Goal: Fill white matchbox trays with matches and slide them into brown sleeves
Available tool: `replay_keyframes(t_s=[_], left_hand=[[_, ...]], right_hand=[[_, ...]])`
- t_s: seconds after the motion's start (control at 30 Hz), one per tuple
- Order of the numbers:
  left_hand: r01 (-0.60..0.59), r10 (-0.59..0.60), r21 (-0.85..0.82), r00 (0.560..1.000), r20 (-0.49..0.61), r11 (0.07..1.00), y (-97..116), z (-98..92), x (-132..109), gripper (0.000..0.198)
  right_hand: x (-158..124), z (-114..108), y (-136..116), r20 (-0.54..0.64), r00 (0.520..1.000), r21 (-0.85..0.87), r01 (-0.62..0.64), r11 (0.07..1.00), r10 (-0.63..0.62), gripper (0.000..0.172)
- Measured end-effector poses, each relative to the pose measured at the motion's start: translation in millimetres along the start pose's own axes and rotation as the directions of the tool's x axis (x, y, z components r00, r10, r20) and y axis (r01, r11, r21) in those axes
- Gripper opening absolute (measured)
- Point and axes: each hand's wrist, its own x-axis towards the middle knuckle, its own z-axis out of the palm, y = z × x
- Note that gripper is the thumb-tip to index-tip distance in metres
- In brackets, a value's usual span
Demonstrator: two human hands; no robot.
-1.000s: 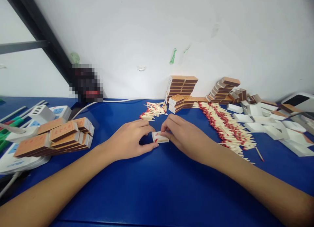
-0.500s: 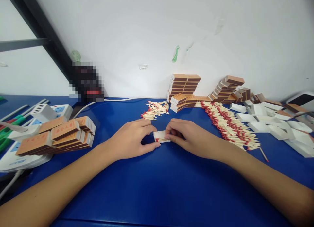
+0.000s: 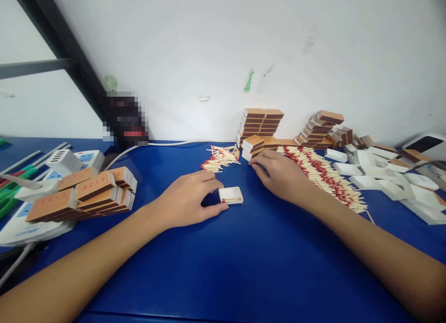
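Note:
A small white matchbox tray [image 3: 236, 191] lies on the blue table, with a few red-headed matches inside along its near side. My left hand [image 3: 190, 196] has its thumb and fingers around the tray's left end. To the right and a little farther back is my right hand [image 3: 278, 172], between the tray and the long rows of loose matches [image 3: 327, 179]. Its fingers are bent and slightly apart, and I see nothing in them. Behind it stand stacked matchboxes [image 3: 253, 146]. A smaller heap of matches [image 3: 220, 159] lies beyond the tray.
Matchboxes [image 3: 94, 186] are piled on a white power strip [image 3: 52, 230] at the left, near green-handled scissors [image 3: 12, 200]. More boxes [image 3: 318, 128] lean by the wall. Many white trays [image 3: 369, 179] are scattered at the right, near a white device [image 3: 427, 144].
My right hand has left the tray and moved right and back, toward the rows of matches. The left hand stays at the tray, whose inside now shows more.

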Motion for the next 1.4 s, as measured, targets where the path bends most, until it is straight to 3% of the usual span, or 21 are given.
replay_keyframes(t_s=[0.23, 0.57, 0.83, 0.97, 1.23, 1.4], left_hand=[[0.003, -0.003, 0.011, 1.0, 0.0, 1.0, 0, 0.5, 0, 0.033], [-0.01, 0.01, 0.017, 1.0, 0.006, 1.0, 1, 0.1, 0, 0.035], [-0.006, 0.006, 0.019, 1.0, 0.012, 1.0, 2, -1.4, 0, 0.034], [-0.013, 0.013, 0.016, 1.0, 0.005, 1.0, 1, -0.9, -1, 0.033], [-0.003, 0.002, 0.012, 1.0, 0.006, 1.0, 0, 1.9, 1, 0.034], [0.002, -0.002, 0.013, 1.0, 0.008, 1.0, -1, 1.5, 1, 0.034]], right_hand=[[8, 14, 3, 0.024, 1.0, -0.043, -0.005, 0.999, 0.006, 0.039], [16, 11, -2, 0.072, 0.997, -0.045, 0.03, 0.999, -0.027, 0.048], [11, 14, 2, -0.026, 0.992, 0.166, 0.127, 0.978, -0.124, 0.032], [10, 16, 4, -0.049, 0.989, 0.167, 0.147, 0.975, -0.141, 0.029], [11, 10, 9, -0.027, 0.989, 0.144, 0.148, 0.978, -0.146, 0.02], [5, 1, 6, 0.075, 0.993, 0.243, 0.069, 0.967, -0.09, 0.016]])
